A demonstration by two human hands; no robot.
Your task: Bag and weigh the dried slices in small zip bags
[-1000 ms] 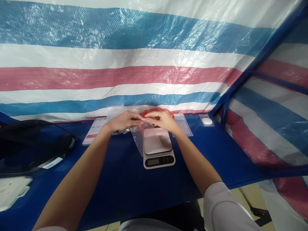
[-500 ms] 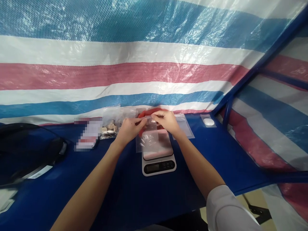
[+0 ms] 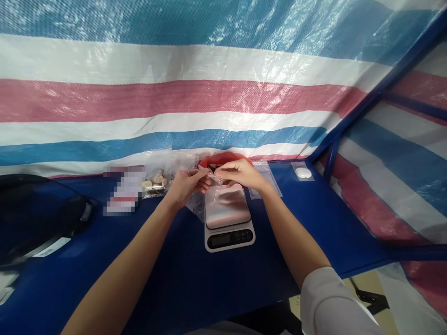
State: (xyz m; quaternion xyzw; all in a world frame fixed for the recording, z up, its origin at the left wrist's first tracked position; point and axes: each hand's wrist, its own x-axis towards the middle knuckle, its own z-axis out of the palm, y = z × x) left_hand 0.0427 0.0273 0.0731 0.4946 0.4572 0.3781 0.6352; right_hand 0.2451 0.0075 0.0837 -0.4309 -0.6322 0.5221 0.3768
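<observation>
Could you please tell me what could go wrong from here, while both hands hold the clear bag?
1. The left hand and right hand only pinch the clear bag near its top, so it might slip.
2. The bag hangs over the scale, so it could brush it and perhaps disturb a reading.
3. The left hand is close to the bag of pale pieces and might nudge it.

Two bare hands, one left hand [image 3: 188, 184] and one right hand [image 3: 241, 174]; one white digital scale [image 3: 228, 211] with a single shiny rectangular plate; at least four clear plastic bags [image 3: 268, 182]; one smooth white oval piece [image 3: 303, 173]; several beige irregular chunks [image 3: 158, 179], overlapping too much to count; one glossy blue tabletop [image 3: 331, 223].
</observation>
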